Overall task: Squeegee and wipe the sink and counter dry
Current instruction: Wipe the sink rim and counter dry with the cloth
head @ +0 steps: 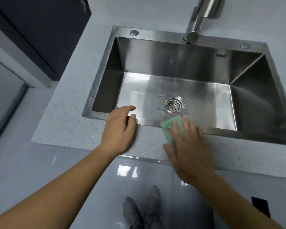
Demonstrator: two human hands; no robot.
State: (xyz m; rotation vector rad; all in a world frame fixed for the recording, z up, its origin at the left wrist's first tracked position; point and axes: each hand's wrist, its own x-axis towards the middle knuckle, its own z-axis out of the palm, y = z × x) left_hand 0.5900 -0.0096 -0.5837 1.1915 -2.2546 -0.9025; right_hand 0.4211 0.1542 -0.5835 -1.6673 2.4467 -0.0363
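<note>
On the pale speckled counter (68, 123) a big steel sink (254, 134) is set, and most of the view is filled by it. The inside of the sink is shiny, and light is seen bouncing off its flat bottom. A shiny grey floor (40, 171) is seen below the counter edge, and a dark cupboard (40, 30) is seen at the top left. A steel tap (196, 25) is held over the back edge of the sink. A round drain (174, 104) with small holes is set in the middle of the sink bottom.

The right hand (190, 146) is laid flat on a green cloth (172, 126), and the cloth is pressed onto the near rim of the sink, just in front of the drain. The fingers of this hand are spread out over the cloth, and they look blurred. Part of the cloth is seen poking out past the fingertips, over the sink edge. A little pink is seen on the cloth.

The left hand (119, 129) is rested on the counter, to the left of the cloth and apart from it. Its fingers are loosely curled and a little spread, and the near rim of the sink is touched by their tips. Nothing is held in it.

Two grey shoes (142, 210) are seen on the floor at the bottom.
</note>
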